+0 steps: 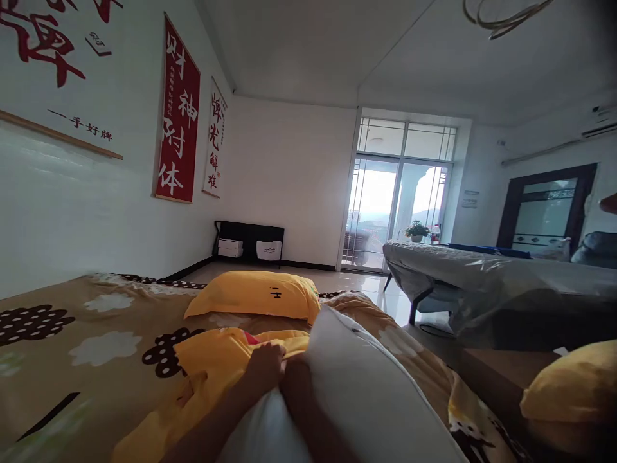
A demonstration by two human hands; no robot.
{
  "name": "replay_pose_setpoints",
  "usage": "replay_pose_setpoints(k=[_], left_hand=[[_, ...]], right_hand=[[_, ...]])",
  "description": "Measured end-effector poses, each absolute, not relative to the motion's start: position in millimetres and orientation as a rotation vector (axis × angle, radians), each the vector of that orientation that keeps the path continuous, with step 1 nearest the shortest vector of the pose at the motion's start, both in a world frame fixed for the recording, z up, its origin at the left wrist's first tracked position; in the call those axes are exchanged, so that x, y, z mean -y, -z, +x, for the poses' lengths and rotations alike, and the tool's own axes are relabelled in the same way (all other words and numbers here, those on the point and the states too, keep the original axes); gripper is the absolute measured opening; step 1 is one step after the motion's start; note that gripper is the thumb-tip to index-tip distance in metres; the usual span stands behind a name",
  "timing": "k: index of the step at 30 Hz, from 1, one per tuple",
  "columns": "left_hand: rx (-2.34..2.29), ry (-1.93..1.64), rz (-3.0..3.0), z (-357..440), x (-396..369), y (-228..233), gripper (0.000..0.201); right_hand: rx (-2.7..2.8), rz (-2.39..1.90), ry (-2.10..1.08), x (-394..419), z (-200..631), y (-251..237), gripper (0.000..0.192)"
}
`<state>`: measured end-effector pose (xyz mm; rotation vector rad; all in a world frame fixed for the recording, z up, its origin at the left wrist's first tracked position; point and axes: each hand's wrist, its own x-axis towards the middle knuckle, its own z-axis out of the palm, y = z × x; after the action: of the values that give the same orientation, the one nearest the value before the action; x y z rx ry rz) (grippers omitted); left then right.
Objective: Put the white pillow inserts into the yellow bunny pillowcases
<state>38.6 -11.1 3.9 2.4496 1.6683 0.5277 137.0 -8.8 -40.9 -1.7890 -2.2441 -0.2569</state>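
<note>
Left hand: left hand (265, 370) is closed on the edge of a yellow pillowcase (212, 366), fingers curled over the fabric.
Right hand: right hand (295, 379) is seen as a dark forearm pushed between the pillowcase and a white pillow (357, 386); its fingers are hidden, so the grip cannot be told.
White pillow: it is lying on the bed (72, 341), just right of the pillowcase opening and touching both arms.
Edges: the bed is bounded by the wall on the left; its right edge drops to a strip of tiled floor (385, 296), beyond which a covered table (482, 276) is set.
Open room: bare bedspread is left to the left of the hands.
Counts: one white pillow; three yellow cases in all, one pillow (255, 294) ahead, one cushion (573, 386) at the right.
</note>
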Motion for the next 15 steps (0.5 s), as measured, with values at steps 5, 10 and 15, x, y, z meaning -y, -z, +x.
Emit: replay_pose_setpoints(k=[5, 10, 15], left_hand=[[-1.652, -0.535, 2.420, 19.2, 21.0, 36.4, 0.044], [-1.662, -0.605, 2.347, 21.0, 16.4, 51.1, 0.040], [-1.668, -0.674, 2.285, 25.2, 12.1, 44.6, 0.033]], right_hand=[[2.207, -1.812, 0.076, 21.8, 190.4, 21.5, 0.030], [2.230, -1.587, 0.138, 87.8, 214.1, 3.5, 0.038], [2.650, -1.234, 0.128, 142.5, 226.8, 53.2, 0.040]])
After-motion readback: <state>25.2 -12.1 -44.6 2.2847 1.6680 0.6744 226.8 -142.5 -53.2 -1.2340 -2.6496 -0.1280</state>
